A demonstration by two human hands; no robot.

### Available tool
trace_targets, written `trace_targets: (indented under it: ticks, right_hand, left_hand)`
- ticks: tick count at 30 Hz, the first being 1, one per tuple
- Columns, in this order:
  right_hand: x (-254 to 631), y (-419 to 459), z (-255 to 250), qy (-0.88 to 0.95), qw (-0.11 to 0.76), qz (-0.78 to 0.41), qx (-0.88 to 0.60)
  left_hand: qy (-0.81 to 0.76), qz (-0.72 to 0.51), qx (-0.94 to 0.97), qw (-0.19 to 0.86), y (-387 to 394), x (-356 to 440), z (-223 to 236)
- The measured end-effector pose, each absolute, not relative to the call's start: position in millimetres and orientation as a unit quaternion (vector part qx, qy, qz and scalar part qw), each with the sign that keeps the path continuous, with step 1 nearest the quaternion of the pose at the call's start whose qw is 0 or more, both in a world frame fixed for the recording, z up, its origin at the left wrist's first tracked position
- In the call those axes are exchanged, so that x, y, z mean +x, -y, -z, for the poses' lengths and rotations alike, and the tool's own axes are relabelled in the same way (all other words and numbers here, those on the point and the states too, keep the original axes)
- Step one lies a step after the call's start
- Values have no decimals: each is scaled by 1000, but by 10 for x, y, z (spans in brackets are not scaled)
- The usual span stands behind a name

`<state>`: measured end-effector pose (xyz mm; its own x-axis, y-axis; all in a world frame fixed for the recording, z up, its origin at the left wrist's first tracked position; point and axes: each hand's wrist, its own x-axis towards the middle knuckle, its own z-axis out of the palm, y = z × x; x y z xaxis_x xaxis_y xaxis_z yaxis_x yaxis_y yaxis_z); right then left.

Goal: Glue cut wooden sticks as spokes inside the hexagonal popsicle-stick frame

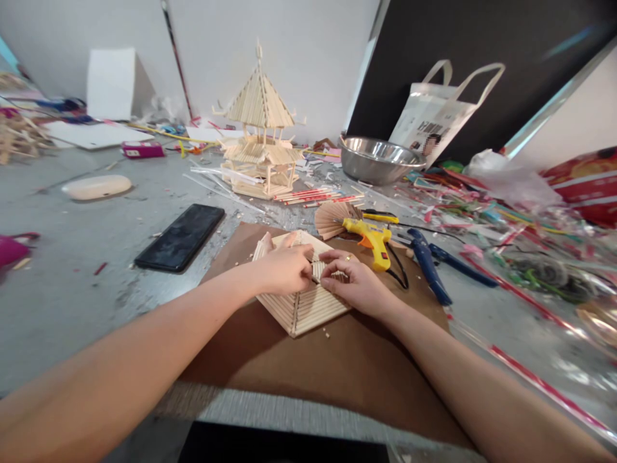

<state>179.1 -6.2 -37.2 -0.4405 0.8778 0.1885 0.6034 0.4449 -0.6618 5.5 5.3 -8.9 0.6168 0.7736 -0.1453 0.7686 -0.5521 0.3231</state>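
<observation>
A many-sided roof of pale wooden sticks [321, 307] lies on a brown board, its panels meeting at raised seams. My left hand [288, 269] rests over its upper left part. The fingers curl in at the roof's middle, and their tips are mostly hidden. Close beside it, my right hand [355, 283] bends over the right part, thumb and fingertips drawn together near the same middle point. A small dark spot shows between the two hands. Whatever the fingertips hold is too small or too covered to name.
Right of the roof lie a yellow glue gun [373, 243], a yellow-handled cutter [380, 216] and blue-handled pliers [431, 270]. A black phone [180, 238] is on the left. Behind stand a stick pagoda model [260, 128] and a steel bowl [378, 161]. Plastic scraps clutter the right.
</observation>
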Motion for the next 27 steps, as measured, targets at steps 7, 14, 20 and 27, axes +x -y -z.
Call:
trace_targets:
  ticks: [7, 14, 20, 27]
  right_hand:
    - [1754, 84, 330, 804, 257, -260, -469]
    - [1837, 26, 382, 790, 265, -312, -457]
    - [1845, 32, 376, 786, 263, -317, -461]
    - [1835, 38, 380, 788, 260, -312, -463]
  left_hand:
    - [-441, -17, 878, 182, -47, 54, 75]
    - [-433, -2, 884, 176, -58, 57, 70]
    - [-433, 6, 884, 177, -58, 51, 69]
    - [-438, 7, 881, 181, -49, 55, 61]
